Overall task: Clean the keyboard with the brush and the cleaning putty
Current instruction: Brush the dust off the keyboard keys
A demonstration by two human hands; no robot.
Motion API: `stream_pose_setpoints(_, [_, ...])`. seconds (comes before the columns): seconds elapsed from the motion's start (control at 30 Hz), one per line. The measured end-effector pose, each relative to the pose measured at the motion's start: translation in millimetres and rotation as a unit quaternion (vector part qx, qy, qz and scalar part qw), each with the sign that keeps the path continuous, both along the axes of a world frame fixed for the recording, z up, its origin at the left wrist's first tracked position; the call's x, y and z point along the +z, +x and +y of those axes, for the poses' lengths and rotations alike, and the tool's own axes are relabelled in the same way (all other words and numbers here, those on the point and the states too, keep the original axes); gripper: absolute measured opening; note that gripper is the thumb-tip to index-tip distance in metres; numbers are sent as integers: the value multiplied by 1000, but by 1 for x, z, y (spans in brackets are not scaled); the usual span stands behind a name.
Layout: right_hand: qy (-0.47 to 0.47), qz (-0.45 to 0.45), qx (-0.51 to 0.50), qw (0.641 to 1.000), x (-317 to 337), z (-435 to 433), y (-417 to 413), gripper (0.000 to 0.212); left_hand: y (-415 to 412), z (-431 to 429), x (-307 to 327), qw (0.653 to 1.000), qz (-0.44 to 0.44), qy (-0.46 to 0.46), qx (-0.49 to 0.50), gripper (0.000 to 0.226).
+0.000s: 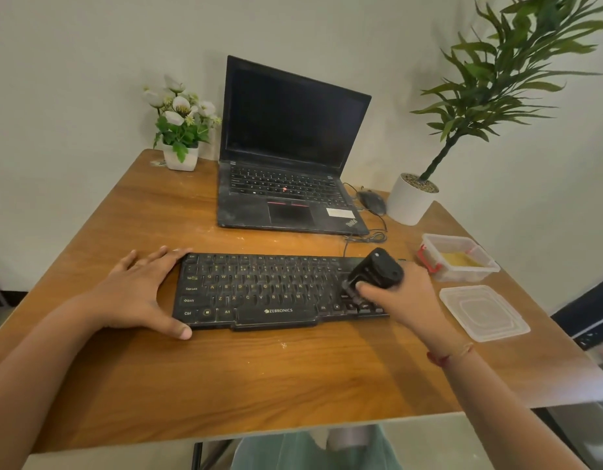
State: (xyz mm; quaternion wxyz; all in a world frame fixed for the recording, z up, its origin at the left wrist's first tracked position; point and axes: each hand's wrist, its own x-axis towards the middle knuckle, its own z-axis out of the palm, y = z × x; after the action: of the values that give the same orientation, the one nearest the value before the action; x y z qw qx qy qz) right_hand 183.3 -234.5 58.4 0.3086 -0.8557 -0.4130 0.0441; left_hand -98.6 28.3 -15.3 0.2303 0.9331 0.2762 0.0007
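The black keyboard (pixel 279 290) lies on the wooden worktop (pixel 293 374) between the two hands, which are well apart, one at each end of it. The left hand (pixel 147 290) lies flat with straight, spread fingers against the keyboard's left end, and its thumb runs along the near left corner. It holds nothing.

The right hand (pixel 398 296) is curled round a black brush (pixel 374 271) over the right part of the keyboard. The brush is tilted, with its bristle end down on the keys just left of the fingers and its rounded body rising away from the person.

Just beyond and to the right of the right hand stands a clear plastic tub (pixel 476 271) with a red clasp, open, with the yellowish cleaning putty (pixel 461 260) inside it. The tub's clear lid (pixel 484 312) lies flat on the worktop directly right of the right hand, nearer the person than the tub.

Beyond both hands is an open laptop (pixel 293 147) with a dark screen. A small pot of white flowers (pixel 181 130) stands beyond the left hand. A mouse (pixel 372 201) and a white potted plant (pixel 410 201) stand beyond the right hand.
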Motion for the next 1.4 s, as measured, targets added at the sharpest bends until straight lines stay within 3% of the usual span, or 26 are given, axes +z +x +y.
stream_pose_setpoints(0.1, [44, -28, -77, 996, -7, -7, 2, 29, 0, 0, 0, 1000, -1, -4, 2, 148])
stream_pose_setpoints(0.27, [28, 47, 58, 997, -11, -3, -35, 18, -1, -1, 1, 1000, -2, -8, -1, 146])
stream_pose_setpoints(0.47, [23, -45, -80, 995, -8, -3, -6, 25, -1, 0, 1, 1000, -6, -13, -3, 147])
stream_pose_setpoints(0.63, [2, 55, 17, 998, -7, -2, -26, 18, -1, -3, 6, 1000, -6, -22, 0, 147])
stream_pose_setpoints(0.8, [60, -16, -90, 994, 3, -7, 9, 22, -1, -4, 6, 1000, 0, -23, 7, 142])
stream_pose_setpoints(0.93, [7, 18, -12, 1000, -10, -6, -12, 21, 0, -5, 8, 999, 6, -36, 21, 135])
stream_pose_setpoints(1.03, [9, 120, 55, 991, -9, -8, -16, 19, -1, 4, -2, 999, 6, -25, 21, 134])
stream_pose_setpoints(1.23, [36, -24, -45, 998, -6, -6, 19, 26, -1, 3, -1, 1000, -10, -16, 13, 134])
stream_pose_setpoints(1.33, [22, 4, -11, 1000, -13, 1, 11, 24, -1, 7, -6, 999, -35, -4, 4, 138])
stream_pose_setpoints(1.4, [4, 92, 57, 994, -14, 8, 0, 17, -2, 10, -8, 1000, -29, -1, 0, 138])
